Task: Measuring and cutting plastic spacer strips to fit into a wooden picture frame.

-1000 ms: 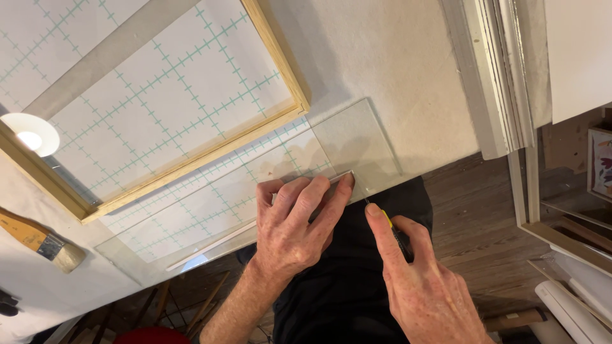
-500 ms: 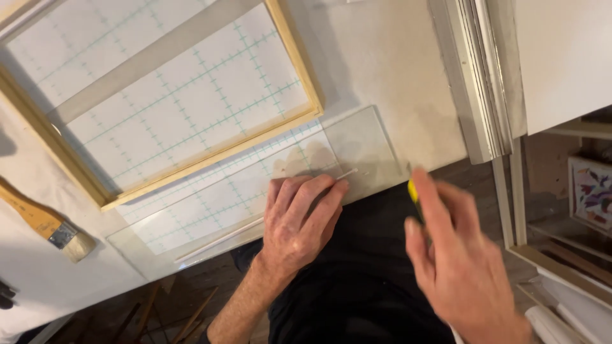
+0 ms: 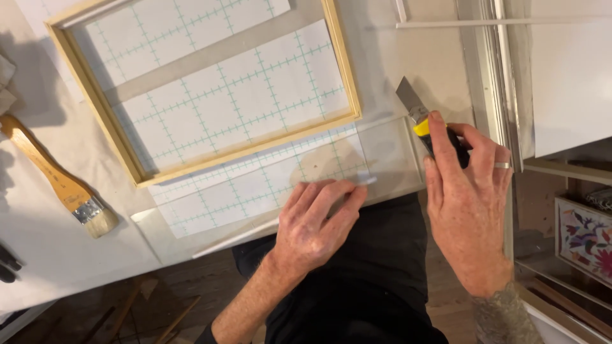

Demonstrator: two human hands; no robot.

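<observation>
- A white work table (image 3: pixel 408 70) is seen from above, filling most of the view; its near edge runs just above the person's dark-clothed lap.
- A pale wooden frame (image 3: pixel 245 150) is laid flat on the table, tilted slightly, with a white sheet ruled in a green grid showing inside it and a grey band crossing that sheet.
- A clear transparent sheet (image 3: pixel 389 159) (glass or plastic cannot be told) is laid along the table's near edge, just below the frame; gridded paper is seen through it, and its right end reaches almost to the knife.
- The right hand (image 3: pixel 468 210) is closed around a utility knife (image 3: pixel 424 124), the forefinger stretched along its top; a ring is worn on one finger.
- The left hand (image 3: pixel 315 223) is pressed flat, fingers spread and extended, on the near edge of the clear sheet; nothing is gripped by it.
- The knife is shown with a black handle, a yellow slider and a grey angled blade pointing away from the person, just beyond the sheet's right end.
- A paintbrush (image 3: pixel 60 181) with a wooden handle, metal ferrule and pale bristles is laid at the left, well apart from both hands.
</observation>
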